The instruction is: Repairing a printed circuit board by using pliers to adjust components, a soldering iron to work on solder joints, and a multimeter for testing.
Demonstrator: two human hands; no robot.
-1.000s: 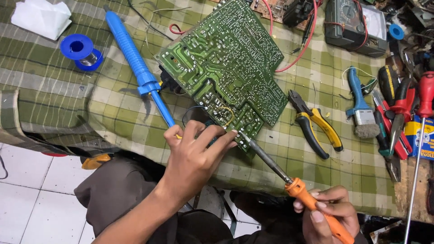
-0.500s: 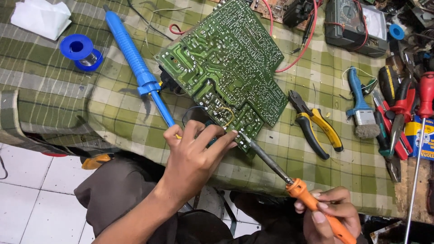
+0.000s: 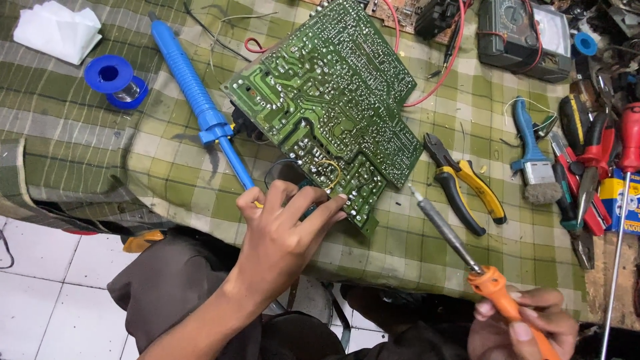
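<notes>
A green circuit board (image 3: 333,100) lies solder side up on the checked green cloth (image 3: 80,133). My left hand (image 3: 283,233) rests at the board's near corner, its fingers spread on the edge and touching the tip end of a blue desoldering pump (image 3: 200,110) that lies beside the board. My right hand (image 3: 527,323) grips the orange handle of a soldering iron (image 3: 460,243). The iron's metal tip points up-left and hangs over the cloth, a short way right of the board's edge.
Yellow-handled cutters (image 3: 463,180) lie right of the board. A blue brush (image 3: 533,157), red-handled pliers and screwdrivers (image 3: 600,167) crowd the right edge. A multimeter (image 3: 523,33) sits at the top, a blue solder spool (image 3: 113,80) and a white tissue (image 3: 57,33) at the top left.
The soldering iron's tip has drawn back to the right, off the board's near corner. My left hand stays at the corner with its fingers a little more spread.
</notes>
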